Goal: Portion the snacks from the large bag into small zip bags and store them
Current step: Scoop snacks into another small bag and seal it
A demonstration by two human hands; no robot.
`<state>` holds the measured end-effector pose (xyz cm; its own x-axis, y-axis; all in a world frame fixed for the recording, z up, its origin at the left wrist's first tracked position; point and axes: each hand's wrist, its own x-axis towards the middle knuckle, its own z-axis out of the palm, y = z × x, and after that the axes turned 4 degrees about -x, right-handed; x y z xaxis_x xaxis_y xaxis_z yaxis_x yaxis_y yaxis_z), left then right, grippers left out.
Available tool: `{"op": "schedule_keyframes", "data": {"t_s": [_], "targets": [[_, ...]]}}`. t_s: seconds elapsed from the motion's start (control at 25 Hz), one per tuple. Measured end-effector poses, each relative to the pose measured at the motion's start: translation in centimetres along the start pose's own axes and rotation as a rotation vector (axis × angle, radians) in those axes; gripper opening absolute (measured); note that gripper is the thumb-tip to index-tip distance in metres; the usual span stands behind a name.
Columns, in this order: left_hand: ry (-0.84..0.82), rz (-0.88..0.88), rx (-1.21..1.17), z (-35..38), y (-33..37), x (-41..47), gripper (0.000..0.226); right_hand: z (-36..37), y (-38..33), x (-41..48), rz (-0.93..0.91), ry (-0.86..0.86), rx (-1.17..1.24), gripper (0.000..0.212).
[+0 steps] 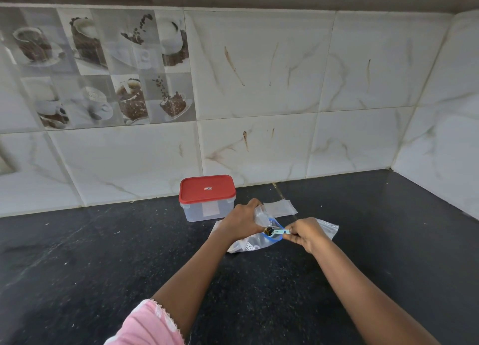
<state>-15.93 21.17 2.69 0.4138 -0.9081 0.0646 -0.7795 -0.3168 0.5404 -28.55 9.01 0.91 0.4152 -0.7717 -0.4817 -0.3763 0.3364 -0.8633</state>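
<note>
My left hand (241, 219) grips a small clear zip bag (261, 215) and holds it up above the large bag. My right hand (304, 232) pinches the handle of a small light-blue measuring spoon (276, 231). Its bowl carries dark snack pieces and sits at the mouth of the small bag. Under both hands lies the large clear bag (248, 245) with a blue zip rim and printed letters, flat on the black counter (103, 254). Another empty small zip bag (281, 207) lies just behind the hands.
A clear plastic box with a red lid (207, 197) stands shut against the tiled wall, left of the bags. White marble-look tiles close the counter at the back and on the right. A pink sleeve shows at the lower edge.
</note>
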Motion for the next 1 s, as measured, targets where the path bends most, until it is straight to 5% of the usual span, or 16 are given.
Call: {"op": "schedule_keyframes", "data": {"t_s": [0.4,0.68,0.84,1.0], "targets": [[0.077,-0.080,-0.080,1.4,-1.5,0.2,0.073,-3.9,-1.9,-1.6,-0.009,0.019,-0.016,0.023],[0.068,-0.081,-0.134,2.3,-2.0,0.5,0.073,-2.4,-5.3,-3.9,-0.180,-0.056,-0.004,0.020],[0.074,-0.090,-0.191,2.6,-2.4,0.5,0.072,0.4,-5.2,-4.1,-0.308,0.030,-0.296,0.021],[0.124,-0.084,-0.240,2.6,-2.9,0.4,0.066,2.1,-4.5,-5.4,-0.706,0.049,-0.764,0.027]]}}
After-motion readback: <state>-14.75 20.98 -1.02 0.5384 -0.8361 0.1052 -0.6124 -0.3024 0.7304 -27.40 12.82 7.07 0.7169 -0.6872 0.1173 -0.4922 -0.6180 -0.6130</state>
